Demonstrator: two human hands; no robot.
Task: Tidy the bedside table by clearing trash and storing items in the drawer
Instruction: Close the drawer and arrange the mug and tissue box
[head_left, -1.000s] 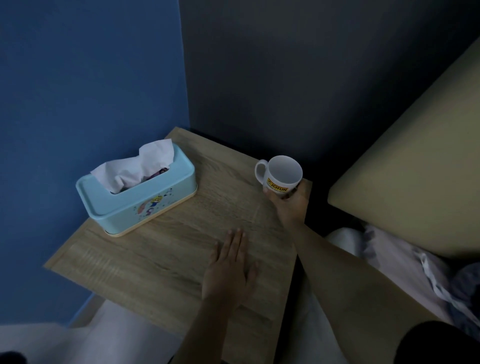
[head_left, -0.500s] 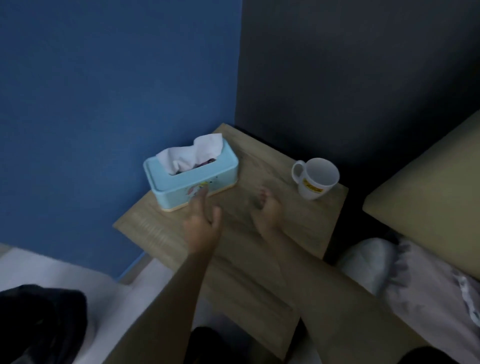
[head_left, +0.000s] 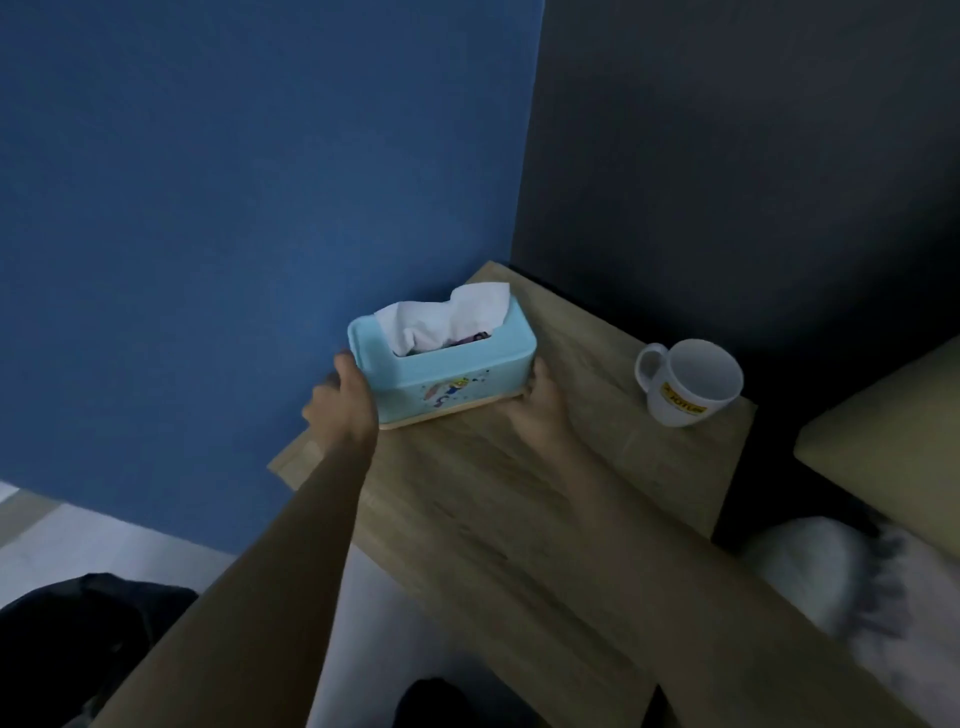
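Observation:
A light blue tissue box (head_left: 452, 371) with white tissue sticking out of its top stands at the far left of the wooden bedside table (head_left: 519, 499). My left hand (head_left: 345, 402) clasps the box's left end. My right hand (head_left: 540, 402) presses against its right end at the base. A white mug (head_left: 685, 382) with a yellow label stands alone at the table's far right corner, its handle to the left. No drawer shows in this view.
A blue wall (head_left: 234, 234) stands close behind the box and a dark wall (head_left: 753, 182) behind the mug. A beige headboard (head_left: 883, 441) and pale bedding (head_left: 841, 587) lie to the right. Dark fabric (head_left: 78, 639) lies on the floor at lower left.
My right hand let go of the mug and both hands travelled to the tissue box, now gripping its two ends. The camera view shifted left and back.

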